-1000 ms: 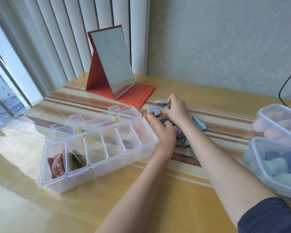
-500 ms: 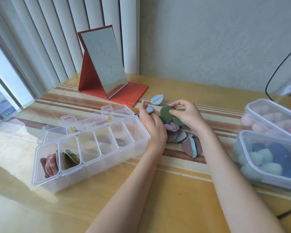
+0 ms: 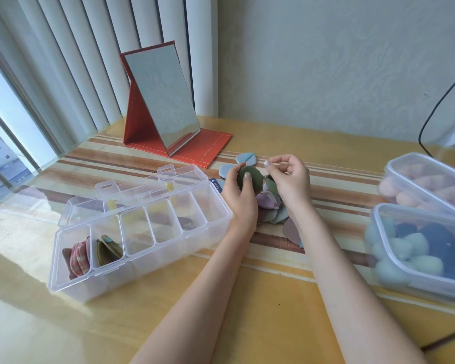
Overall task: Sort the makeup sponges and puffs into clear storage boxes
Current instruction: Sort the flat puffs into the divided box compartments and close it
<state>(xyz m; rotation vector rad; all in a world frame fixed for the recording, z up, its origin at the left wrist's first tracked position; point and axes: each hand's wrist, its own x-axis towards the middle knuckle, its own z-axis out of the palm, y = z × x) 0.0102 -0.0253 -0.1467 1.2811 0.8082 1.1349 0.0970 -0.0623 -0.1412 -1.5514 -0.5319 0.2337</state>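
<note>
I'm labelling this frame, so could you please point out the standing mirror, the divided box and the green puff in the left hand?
Mirror (image 3: pixel 159 101), head view, middle of the glass.
Divided box (image 3: pixel 132 274), head view, its clear front wall.
Green puff (image 3: pixel 255 177), head view, its bare face beside the left thumb.

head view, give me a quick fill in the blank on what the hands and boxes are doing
1. The left hand holds a dark ____ puff.
2. The mirror has a ____ stand.
3. In the divided box, the plaid puff sits in the ____ compartment from the left.
4. The right hand is above the pile, not in a ____.

Missing words: green; red; first; box
</note>
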